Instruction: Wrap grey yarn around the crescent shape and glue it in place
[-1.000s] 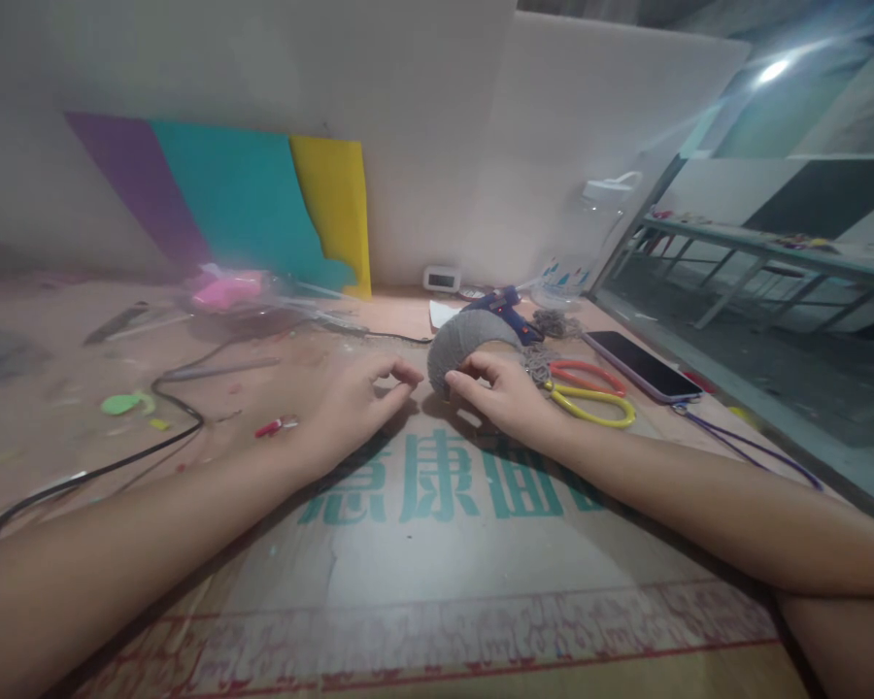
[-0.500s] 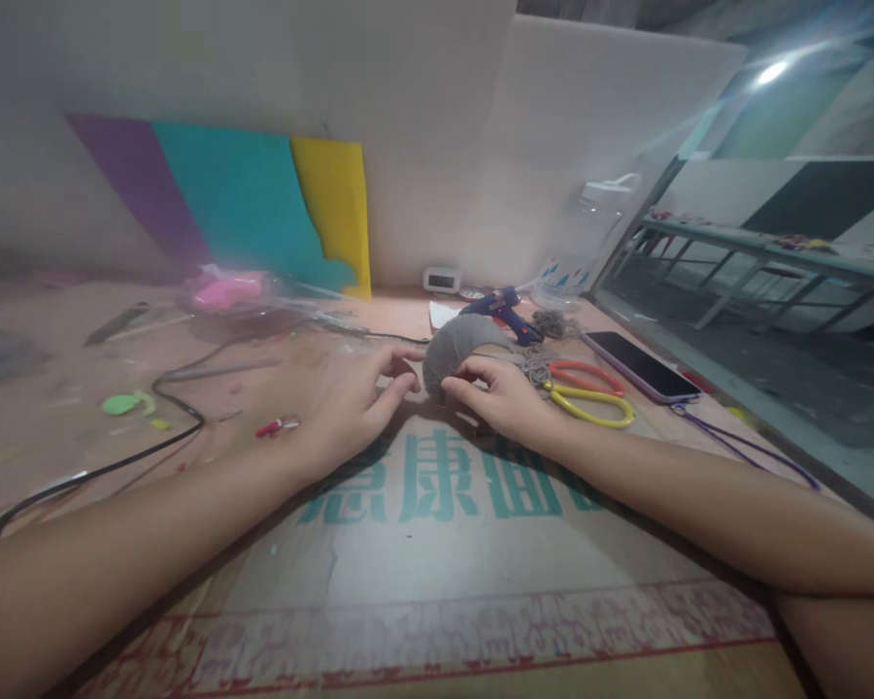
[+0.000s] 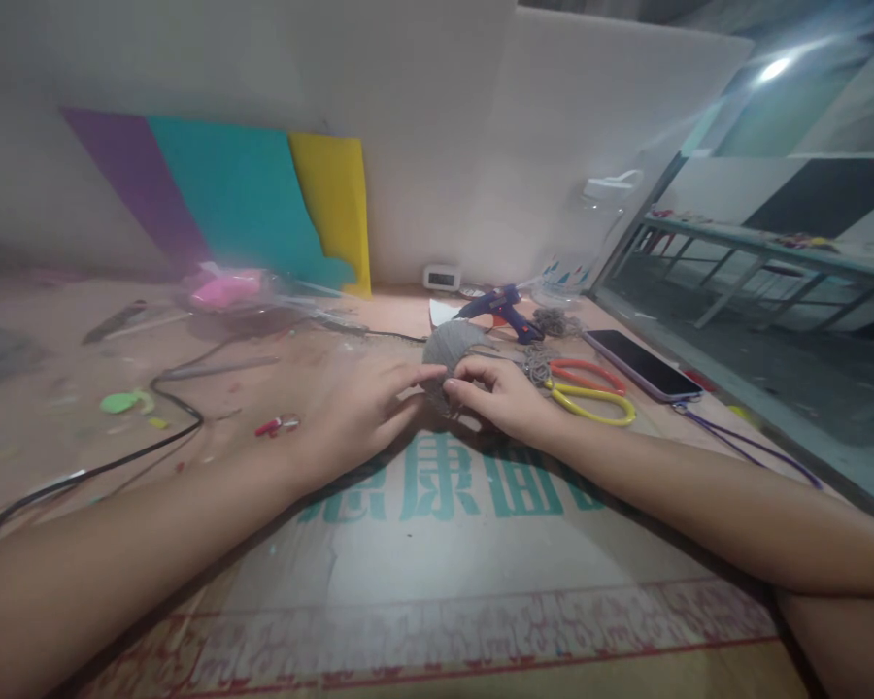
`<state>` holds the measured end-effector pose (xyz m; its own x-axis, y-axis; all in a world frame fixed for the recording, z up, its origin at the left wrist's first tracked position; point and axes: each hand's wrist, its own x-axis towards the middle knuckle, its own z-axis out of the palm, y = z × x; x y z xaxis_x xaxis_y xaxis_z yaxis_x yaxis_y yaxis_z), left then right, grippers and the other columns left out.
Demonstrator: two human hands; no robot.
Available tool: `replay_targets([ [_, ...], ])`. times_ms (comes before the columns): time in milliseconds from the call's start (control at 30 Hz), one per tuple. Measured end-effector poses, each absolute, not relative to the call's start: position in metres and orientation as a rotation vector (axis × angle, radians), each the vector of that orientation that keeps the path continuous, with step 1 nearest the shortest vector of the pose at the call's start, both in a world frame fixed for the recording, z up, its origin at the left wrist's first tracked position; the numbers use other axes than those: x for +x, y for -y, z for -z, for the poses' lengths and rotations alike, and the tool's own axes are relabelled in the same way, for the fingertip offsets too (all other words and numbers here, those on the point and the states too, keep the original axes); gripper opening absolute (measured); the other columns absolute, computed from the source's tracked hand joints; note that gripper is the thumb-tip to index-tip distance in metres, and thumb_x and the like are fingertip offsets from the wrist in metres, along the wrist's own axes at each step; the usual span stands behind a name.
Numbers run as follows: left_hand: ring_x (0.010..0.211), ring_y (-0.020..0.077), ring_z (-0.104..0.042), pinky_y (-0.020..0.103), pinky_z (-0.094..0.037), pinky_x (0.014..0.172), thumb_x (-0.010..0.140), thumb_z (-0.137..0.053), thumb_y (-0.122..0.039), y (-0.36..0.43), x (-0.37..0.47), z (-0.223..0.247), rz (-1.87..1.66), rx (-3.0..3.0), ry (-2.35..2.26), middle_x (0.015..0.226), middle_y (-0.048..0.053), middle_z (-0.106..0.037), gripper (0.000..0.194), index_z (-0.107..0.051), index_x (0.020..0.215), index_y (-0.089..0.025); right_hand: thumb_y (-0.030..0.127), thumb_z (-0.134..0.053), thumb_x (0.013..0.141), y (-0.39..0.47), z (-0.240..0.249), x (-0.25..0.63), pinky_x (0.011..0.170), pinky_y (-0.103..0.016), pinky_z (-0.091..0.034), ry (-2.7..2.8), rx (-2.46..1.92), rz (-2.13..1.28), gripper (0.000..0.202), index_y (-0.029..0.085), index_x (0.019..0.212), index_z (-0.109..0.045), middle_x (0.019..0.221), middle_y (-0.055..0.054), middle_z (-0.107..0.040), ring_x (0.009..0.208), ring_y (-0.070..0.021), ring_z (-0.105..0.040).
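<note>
A rounded grey yarn-wrapped piece (image 3: 452,345) is held just above the table at the centre. My right hand (image 3: 502,393) grips its right side, thumb and bent index finger pinched at the front. My left hand (image 3: 368,403) is at its lower left, the index finger stretched onto the front near my right thumb, and the left thumb below. The fingers hide the underside of the piece. Right beside my right hand lie a tangle of grey yarn (image 3: 537,365) and scissors with one orange and one yellow handle (image 3: 593,403).
Behind are a blue glue gun (image 3: 506,309), a small digital clock (image 3: 441,279) and a clear bottle (image 3: 589,238). A phone (image 3: 641,364) with a purple strap lies right. Leftward are a black cable (image 3: 189,417), a red-and-metal bit (image 3: 277,425), green scraps (image 3: 120,402) and a pink item in plastic (image 3: 225,288).
My left hand has moved right, its index finger now reaching over the front of the grey piece. The piece has tilted and shows less of its top. My right hand stays nearly in place.
</note>
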<state>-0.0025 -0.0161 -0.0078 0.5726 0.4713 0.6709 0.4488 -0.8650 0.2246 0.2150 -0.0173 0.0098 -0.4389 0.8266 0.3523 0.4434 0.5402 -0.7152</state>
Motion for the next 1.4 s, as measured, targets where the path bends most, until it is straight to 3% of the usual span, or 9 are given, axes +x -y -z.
replay_targets([
  [200, 0.082, 0.0180, -0.059, 0.033, -0.045, 0.078, 0.094, -0.057, -0.026, 0.023, -0.003, -0.003, -1.389, 2.763, -0.946, 0.081, 0.002, -0.065, 0.013, -0.068, 0.100, -0.022, 0.035, -0.047, 0.095, 0.018, -0.007, 0.217, 0.057, -0.023, -0.038, 2.054, -0.982, -0.813, 0.030, 0.016, 0.080, -0.065, 0.066, 0.001, -0.055, 0.060, -0.0113, -0.051],
  [367, 0.100, 0.0204, -0.059, 0.037, -0.046, 0.090, 0.094, -0.053, -0.025, 0.029, -0.003, -0.007, -1.605, 2.551, -1.034, 0.102, 0.005, -0.065, 0.010, -0.061, 0.098, -0.020, 0.039, -0.042, 0.099, 0.017, -0.002, 0.218, 0.055, -0.023, -0.040, 1.978, -1.001, -0.874, 0.035, 0.016, 0.090, -0.067, 0.073, 0.000, -0.058, 0.061, -0.0114, -0.053],
  [533, 0.074, 0.0167, -0.064, 0.029, -0.052, 0.067, 0.094, -0.050, -0.040, 0.025, 0.005, -0.003, -1.395, 1.804, -1.027, 0.086, 0.003, -0.067, 0.023, -0.054, 0.099, -0.019, 0.043, -0.041, 0.100, 0.014, 0.001, 0.218, 0.059, -0.023, -0.042, 1.959, -0.988, -0.879, 0.037, 0.017, 0.092, -0.065, 0.075, 0.000, -0.057, 0.066, -0.0122, -0.056],
  [667, 0.063, 0.0151, -0.062, 0.027, -0.050, 0.060, 0.083, -0.065, -0.048, 0.010, 0.008, 0.003, -1.156, 1.415, -0.951, 0.074, -0.001, -0.064, 0.037, -0.056, 0.100, -0.017, 0.042, -0.040, 0.100, 0.011, 0.004, 0.219, 0.058, -0.023, -0.041, 1.947, -1.003, -0.840, 0.035, 0.017, 0.090, -0.064, 0.073, 0.001, -0.057, 0.063, -0.0114, -0.054],
  [833, 0.068, 0.0145, -0.062, 0.023, -0.047, 0.060, 0.077, -0.072, -0.049, 0.003, 0.006, 0.009, -1.105, 1.493, -0.950, 0.082, 0.001, -0.067, 0.041, -0.059, 0.097, -0.016, 0.038, -0.039, 0.099, 0.007, 0.001, 0.218, 0.064, -0.025, -0.044, 1.948, -1.048, -0.763, 0.033, 0.017, 0.092, -0.063, 0.077, -0.001, -0.062, 0.068, -0.0132, -0.057],
  [1033, 0.063, 0.0131, -0.056, 0.022, -0.039, 0.053, 0.075, -0.071, -0.051, 0.006, 0.005, 0.007, -0.969, 1.563, -1.075, 0.076, -0.001, -0.064, 0.040, -0.061, 0.092, -0.016, 0.036, -0.058, 0.086, -0.019, -0.037, 0.246, 0.075, -0.028, -0.047, 2.192, -1.127, -0.710, 0.021, 0.018, 0.090, -0.066, 0.089, -0.005, -0.068, 0.083, -0.0174, -0.061],
  [1267, 0.062, 0.0132, -0.056, 0.022, -0.037, 0.053, 0.072, -0.072, -0.048, 0.003, 0.007, 0.009, -0.983, 1.550, -1.095, 0.074, -0.002, -0.062, 0.039, -0.059, 0.091, -0.016, 0.042, -0.049, 0.089, -0.053, -0.074, 0.303, 0.062, -0.028, -0.044, 1.962, -1.579, -0.420, 0.031, 0.017, 0.075, -0.061, 0.068, -0.004, -0.063, 0.064, -0.0154, -0.056],
  [1333, 0.061, 0.0130, -0.056, 0.022, -0.038, 0.053, 0.071, -0.072, -0.048, 0.003, 0.008, 0.008, -0.996, 1.535, -1.074, 0.073, -0.003, -0.061, 0.039, -0.058, 0.089, -0.017, 0.039, -0.049, 0.090, -0.037, -0.085, 0.305, 0.064, -0.031, -0.045, 2.025, -1.606, -0.119, 0.028, 0.017, 0.085, -0.066, 0.074, -0.007, -0.067, 0.067, -0.0182, -0.059],
  [1400, 0.060, 0.0125, -0.055, 0.022, -0.037, 0.052, 0.072, -0.072, -0.048, 0.004, 0.008, 0.008, -0.984, 1.550, -1.059, 0.071, -0.003, -0.059, 0.037, -0.057, 0.088, -0.017, 0.034, -0.050, 0.090, -0.006, -0.090, 0.307, 0.080, -0.040, -0.047, 2.135, -1.361, 0.356, 0.023, 0.022, 0.094, -0.070, 0.090, -0.009, -0.070, 0.084, -0.0232, -0.062],
])
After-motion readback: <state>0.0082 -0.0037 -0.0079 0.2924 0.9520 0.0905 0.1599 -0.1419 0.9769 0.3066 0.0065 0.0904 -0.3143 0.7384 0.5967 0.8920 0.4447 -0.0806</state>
